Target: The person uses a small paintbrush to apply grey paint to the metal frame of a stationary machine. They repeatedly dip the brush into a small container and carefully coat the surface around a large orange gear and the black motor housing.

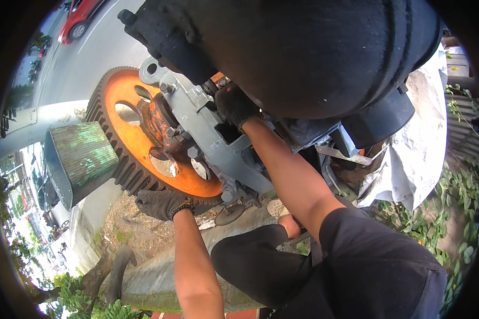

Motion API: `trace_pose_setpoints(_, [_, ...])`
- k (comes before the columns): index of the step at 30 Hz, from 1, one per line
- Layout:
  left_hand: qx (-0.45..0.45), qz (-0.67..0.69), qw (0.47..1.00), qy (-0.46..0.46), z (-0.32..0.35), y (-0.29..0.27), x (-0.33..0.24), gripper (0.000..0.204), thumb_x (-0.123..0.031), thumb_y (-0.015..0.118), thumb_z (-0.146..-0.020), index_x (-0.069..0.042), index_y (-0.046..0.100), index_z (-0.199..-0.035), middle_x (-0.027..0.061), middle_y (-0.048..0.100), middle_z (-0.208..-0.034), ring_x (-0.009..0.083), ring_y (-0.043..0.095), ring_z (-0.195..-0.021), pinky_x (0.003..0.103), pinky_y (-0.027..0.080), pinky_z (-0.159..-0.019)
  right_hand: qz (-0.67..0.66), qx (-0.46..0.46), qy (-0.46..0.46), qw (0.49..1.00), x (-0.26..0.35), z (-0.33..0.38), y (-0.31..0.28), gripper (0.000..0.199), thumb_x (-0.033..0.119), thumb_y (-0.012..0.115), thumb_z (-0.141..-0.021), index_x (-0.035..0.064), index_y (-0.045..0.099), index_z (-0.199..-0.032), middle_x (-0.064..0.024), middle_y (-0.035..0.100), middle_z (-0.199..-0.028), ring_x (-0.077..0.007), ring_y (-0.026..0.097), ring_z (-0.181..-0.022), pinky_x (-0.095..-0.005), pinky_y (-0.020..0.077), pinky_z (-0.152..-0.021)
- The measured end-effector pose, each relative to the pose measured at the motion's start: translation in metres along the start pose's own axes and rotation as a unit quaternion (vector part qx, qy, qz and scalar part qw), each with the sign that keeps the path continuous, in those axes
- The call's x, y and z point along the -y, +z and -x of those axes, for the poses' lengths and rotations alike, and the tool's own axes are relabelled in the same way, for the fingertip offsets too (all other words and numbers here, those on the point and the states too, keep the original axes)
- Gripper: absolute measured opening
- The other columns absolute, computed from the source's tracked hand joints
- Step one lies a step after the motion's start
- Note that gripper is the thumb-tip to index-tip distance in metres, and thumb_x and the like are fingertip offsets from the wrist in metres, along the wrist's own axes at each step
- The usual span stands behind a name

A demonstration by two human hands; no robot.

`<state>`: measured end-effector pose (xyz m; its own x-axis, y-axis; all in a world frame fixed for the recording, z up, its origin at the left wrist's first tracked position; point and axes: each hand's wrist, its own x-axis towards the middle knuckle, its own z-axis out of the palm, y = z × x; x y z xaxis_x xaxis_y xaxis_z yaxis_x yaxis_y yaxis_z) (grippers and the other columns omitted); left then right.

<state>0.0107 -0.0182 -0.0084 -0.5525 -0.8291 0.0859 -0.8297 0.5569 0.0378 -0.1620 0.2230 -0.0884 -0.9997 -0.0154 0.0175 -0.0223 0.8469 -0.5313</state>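
A large orange gear wheel [138,143] with dark teeth sits on a grey machine frame [218,143], under a big black drum [314,53]. My left hand [162,203], in a dark work glove, rests against the lower toothed rim of the gear. My right hand [234,105], also gloved, reaches up into the gap between the grey frame and the black drum, by some bolts. Its fingers are partly hidden there, and I cannot see anything held in it.
A green ribbed metal hopper [80,159] stands left of the gear. A white tarp [415,149] hangs at the right, with leafy plants [457,202] beyond. A road with a red car [80,18] lies at the top left. My foot [278,208] stands below the machine.
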Motion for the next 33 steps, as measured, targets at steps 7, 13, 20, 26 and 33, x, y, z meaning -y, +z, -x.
trace_pose_setpoints(7, [-0.06, 0.009, 0.998, 0.033, 0.0, 0.012, 0.001, 0.056, -0.022, 0.06, -0.1, -0.001, 0.038, -0.147, 0.0307, 0.046, -0.147, 0.0458, 0.051, -0.133, 0.052, 0.045, -0.108, -0.036, -0.157, -0.028, 0.987, 0.012, 0.031, -0.034, 0.024, 0.014, 0.06, -0.09, -0.0071, 0.066, -0.101, -0.0247, 0.07, -0.091, -0.0332, 0.072, -0.089, -0.0467, 0.0559, -0.08])
trace_pose_setpoints(13, [-0.061, 0.219, 0.972, -0.063, 0.007, -0.003, -0.014, 0.061, -0.044, 0.051, -0.105, 0.006, 0.047, -0.139, 0.0281, 0.052, -0.143, 0.0424, 0.051, -0.132, 0.049, 0.044, -0.109, -0.154, -0.094, 0.068, 0.981, 0.013, 0.029, -0.029, 0.028, 0.016, 0.057, -0.093, -0.0022, 0.069, -0.11, -0.0296, 0.07, -0.111, -0.0328, 0.071, -0.107, -0.047, 0.055, -0.09])
trace_pose_setpoints(20, [-0.079, 0.163, 0.983, -0.023, 0.005, 0.017, -0.008, 0.071, -0.052, 0.041, -0.107, 0.01, 0.048, -0.141, 0.0285, 0.052, -0.144, 0.0427, 0.052, -0.13, 0.047, 0.042, -0.11, -0.027, 0.192, 0.167, 0.967, -0.043, -0.023, 0.02, 0.04, 0.028, 0.054, -0.092, 0.0041, 0.075, -0.117, -0.0247, 0.068, -0.127, -0.0413, 0.065, -0.121, -0.0487, 0.0502, -0.102])
trace_pose_setpoints(26, [-0.05, 0.291, 0.949, -0.108, 0.003, -0.001, -0.008, 0.073, -0.051, 0.04, -0.108, 0.011, 0.044, -0.145, 0.0296, 0.048, -0.148, 0.0419, 0.049, -0.135, 0.047, 0.04, -0.112, -0.128, 0.155, 0.221, 0.954, -0.002, -0.026, 0.007, 0.035, 0.024, 0.057, -0.091, 0.0028, 0.077, -0.109, -0.0246, 0.071, -0.121, -0.0377, 0.069, -0.116, -0.0449, 0.0533, -0.098])
trace_pose_setpoints(33, [-0.072, 0.155, 0.985, -0.032, 0.0, 0.013, 0.003, 0.071, -0.049, 0.044, -0.107, 0.008, 0.04, -0.148, 0.0303, 0.047, -0.149, 0.0412, 0.051, -0.133, 0.046, 0.042, -0.112, 0.27, 0.081, -0.166, 0.945, 0.001, -0.011, -0.016, 0.019, 0.016, 0.064, -0.085, 0.0034, 0.078, -0.088, -0.0195, 0.077, -0.094, -0.0285, 0.076, -0.082, -0.0437, 0.0576, -0.074])
